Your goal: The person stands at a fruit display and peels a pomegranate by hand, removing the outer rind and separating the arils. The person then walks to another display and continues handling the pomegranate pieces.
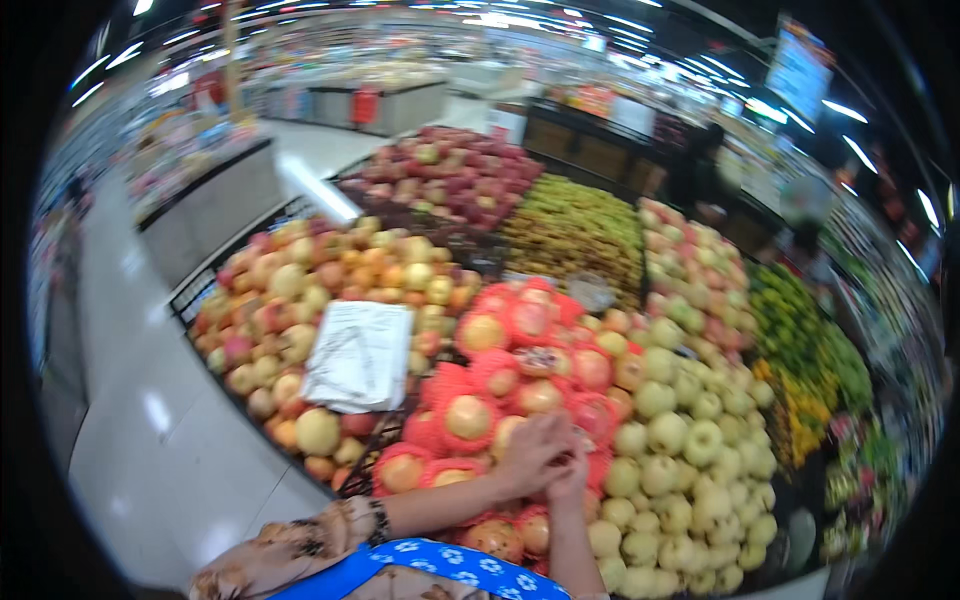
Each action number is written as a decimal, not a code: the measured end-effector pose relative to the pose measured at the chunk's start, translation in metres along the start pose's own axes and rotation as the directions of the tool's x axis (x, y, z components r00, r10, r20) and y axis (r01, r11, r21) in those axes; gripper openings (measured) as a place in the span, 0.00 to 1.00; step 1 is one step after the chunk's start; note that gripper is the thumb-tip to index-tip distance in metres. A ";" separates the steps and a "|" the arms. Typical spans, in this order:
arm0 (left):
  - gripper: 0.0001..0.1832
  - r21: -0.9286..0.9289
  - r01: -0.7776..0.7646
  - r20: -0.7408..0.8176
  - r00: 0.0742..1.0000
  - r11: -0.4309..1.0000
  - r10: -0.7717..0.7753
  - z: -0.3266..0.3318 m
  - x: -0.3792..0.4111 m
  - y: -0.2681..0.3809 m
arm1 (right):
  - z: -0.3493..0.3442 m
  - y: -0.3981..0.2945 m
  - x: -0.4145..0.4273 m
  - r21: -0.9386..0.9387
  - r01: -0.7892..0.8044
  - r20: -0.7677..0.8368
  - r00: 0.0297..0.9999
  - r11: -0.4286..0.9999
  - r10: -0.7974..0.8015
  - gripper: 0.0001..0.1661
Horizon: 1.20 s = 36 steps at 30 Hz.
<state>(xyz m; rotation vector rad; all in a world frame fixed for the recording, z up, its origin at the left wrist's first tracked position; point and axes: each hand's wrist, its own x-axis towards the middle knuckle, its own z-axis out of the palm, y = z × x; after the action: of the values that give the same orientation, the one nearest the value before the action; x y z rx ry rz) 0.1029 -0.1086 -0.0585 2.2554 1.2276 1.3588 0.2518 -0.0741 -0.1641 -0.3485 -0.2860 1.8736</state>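
My left hand (531,451) and my right hand (568,474) meet over a pile of pomegranates (469,417), several of them wrapped in pink foam nets. The fingers overlap, and whether anything lies between them is hidden. A stack of white papers (358,357) with markings rests on mixed peach-like fruit (289,281) to the left. Pale yellow-green apples or pears (667,433) are heaped right beside the pomegranates. The picture is somewhat blurred.
Behind are dark red fruit (450,169), green-brown fruit (574,225) and pinkish fruit (694,274). Leafy yellow-green produce (795,330) lies at right. A floor aisle (135,405) runs at left, past a counter (214,191). A person in dark clothing (694,169) stands further back.
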 end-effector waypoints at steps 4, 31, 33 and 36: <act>0.19 0.107 0.050 -0.012 0.999 0.993 -0.049 -0.012 0.014 0.004 | 0.077 0.009 -0.001 0.017 0.061 -0.020 0.998 0.998 -0.060 0.29; 0.17 -0.064 -0.064 0.075 0.995 0.996 0.069 -0.036 0.012 0.010 | 0.107 0.039 -0.028 -0.034 0.266 0.007 0.964 0.963 -0.266 0.27; 0.16 -0.045 -0.078 0.076 0.994 0.996 0.081 -0.034 0.011 0.010 | 0.099 0.040 -0.023 -0.019 0.269 -0.016 0.963 0.963 -0.270 0.27; 0.14 -0.064 -0.073 0.055 0.996 0.995 0.076 -0.034 0.012 0.009 | 0.092 0.043 -0.021 0.019 0.242 -0.062 0.969 0.970 -0.241 0.26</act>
<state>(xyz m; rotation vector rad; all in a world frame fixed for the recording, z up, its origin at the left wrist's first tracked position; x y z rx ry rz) 0.0825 -0.1127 -0.0272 2.3018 1.0784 1.3285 0.1861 -0.1104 -0.0930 -0.3346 -0.2516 1.6232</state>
